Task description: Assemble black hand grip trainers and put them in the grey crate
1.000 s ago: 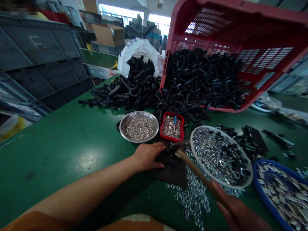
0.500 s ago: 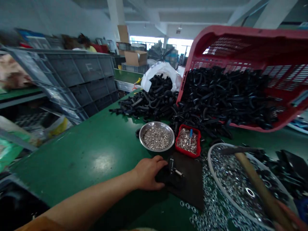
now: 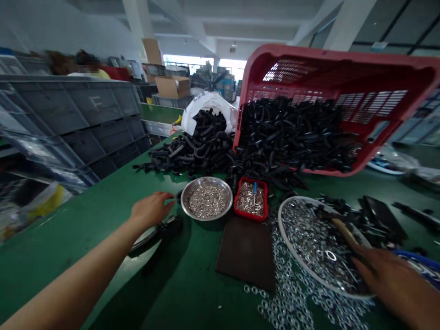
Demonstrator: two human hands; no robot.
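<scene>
My left hand (image 3: 151,208) hovers palm down over the green table (image 3: 85,220), just left of a steel bowl (image 3: 207,215) of small silver parts. Its fingers are apart and hold nothing. A black assembled part (image 3: 164,230) lies right below it. My right hand (image 3: 395,279) grips the wooden handle of a hammer (image 3: 343,231), whose head end lies over a white round dish (image 3: 282,229) of washers and black bits. A dark mat (image 3: 245,250) lies bare between the two hands.
A small red tray (image 3: 237,208) of metal pieces sits beside the bowl. Behind them a tilted red basket (image 3: 343,64) spills black curved parts (image 3: 206,146). Loose washers (image 3: 285,298) are scattered by the mat. A blue bowl (image 3: 421,262) is at the right, grey crates (image 3: 85,114) at the left.
My left hand left the mat and swung left past the steel bowl with the black part, which now lies on the table. The hammer came down over the white dish.
</scene>
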